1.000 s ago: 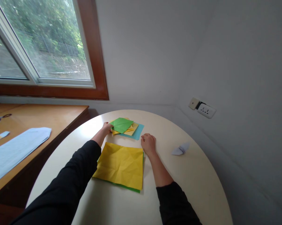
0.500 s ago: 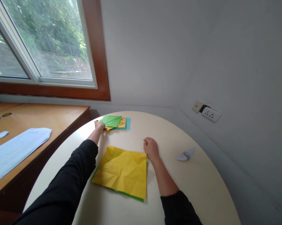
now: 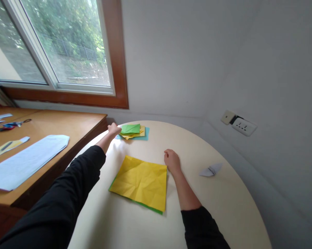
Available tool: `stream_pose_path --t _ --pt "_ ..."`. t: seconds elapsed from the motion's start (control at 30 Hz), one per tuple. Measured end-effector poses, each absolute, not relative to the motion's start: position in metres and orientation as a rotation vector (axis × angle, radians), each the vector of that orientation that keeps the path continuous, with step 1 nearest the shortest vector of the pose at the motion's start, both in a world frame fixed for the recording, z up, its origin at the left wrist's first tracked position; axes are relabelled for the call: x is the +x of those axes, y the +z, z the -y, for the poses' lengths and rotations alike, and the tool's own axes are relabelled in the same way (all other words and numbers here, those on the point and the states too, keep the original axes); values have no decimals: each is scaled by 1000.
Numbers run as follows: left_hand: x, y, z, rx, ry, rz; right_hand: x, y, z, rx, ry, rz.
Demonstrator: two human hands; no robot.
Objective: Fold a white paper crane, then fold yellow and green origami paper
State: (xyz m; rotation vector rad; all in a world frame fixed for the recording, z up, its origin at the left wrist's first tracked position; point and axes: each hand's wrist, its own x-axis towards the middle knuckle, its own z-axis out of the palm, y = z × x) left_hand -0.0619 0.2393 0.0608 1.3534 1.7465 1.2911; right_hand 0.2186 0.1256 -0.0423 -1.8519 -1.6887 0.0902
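A creased, square yellow paper sheet [image 3: 140, 183] lies flat, its folding undone, over a green paper sheet [image 3: 159, 212] on a round cream table [image 3: 132, 231]; at its three o'clock, a folded white paper piece [image 3: 211, 170] looks finished. At twelve, the left hand [image 3: 114, 129], grip unclear, meets a green-yellow-teal paper stack [image 3: 130, 129]; the right hand [image 3: 172, 160], fingers curled together, appears empty at two.

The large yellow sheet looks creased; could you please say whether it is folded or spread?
Spread: the yellow sheet lies open, creases crossing its face, with green paper showing beneath its edge.
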Motion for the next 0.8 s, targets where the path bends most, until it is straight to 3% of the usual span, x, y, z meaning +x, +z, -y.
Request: stream_pose_path --t 0.2,0.37,0.5,0.8 --pt "-38 74 -155 1950 959 -1511 221 -47 -127 -1792 166 1598" --pt "-24 35 -51 2537 327 -1161 224 -49 -122 -1719 218 1469" --pt "-24 6 -16 2562 10 -1162 225 -48 -108 -1662 240 1359" --pt "-26 -21 -29 2719 97 -1111 209 -39 -52 -1465 260 1385"
